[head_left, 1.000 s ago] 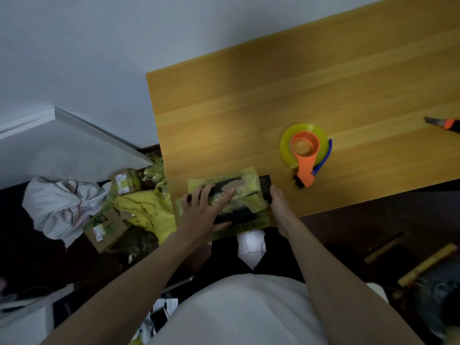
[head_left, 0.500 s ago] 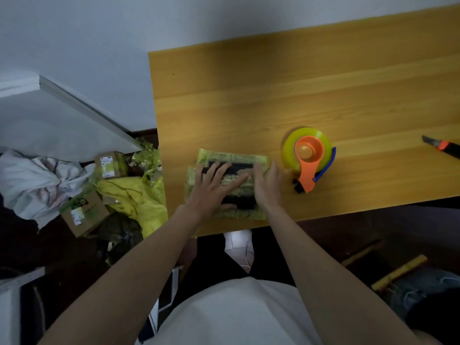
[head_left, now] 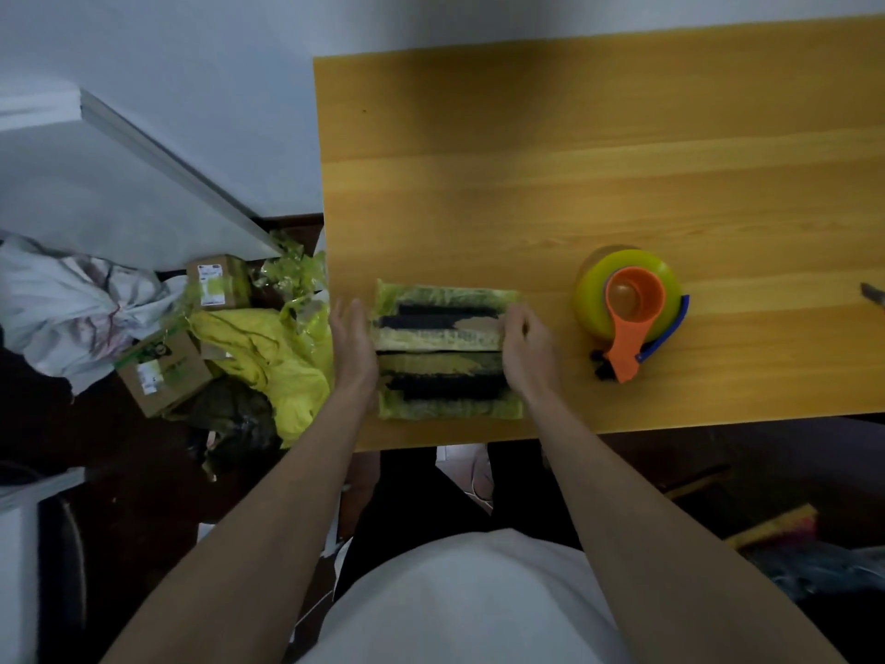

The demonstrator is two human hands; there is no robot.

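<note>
The flat packet (head_left: 445, 349), yellow-green wrap over black, lay between the straight-fingered left hand (head_left: 354, 349) and the right hand (head_left: 527, 354), which curled on its end.

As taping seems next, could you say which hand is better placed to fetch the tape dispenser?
Probably the right hand, at the parcel end nearest the tape dispenser; the left hand is at the far end.

Flat rectangular package (head_left: 443, 349) in yellow-green film, black bands and a tan patch showing through, lying flat near the front-left corner of the table (head_left: 574, 184), long side across, a crease along its middle.
</note>
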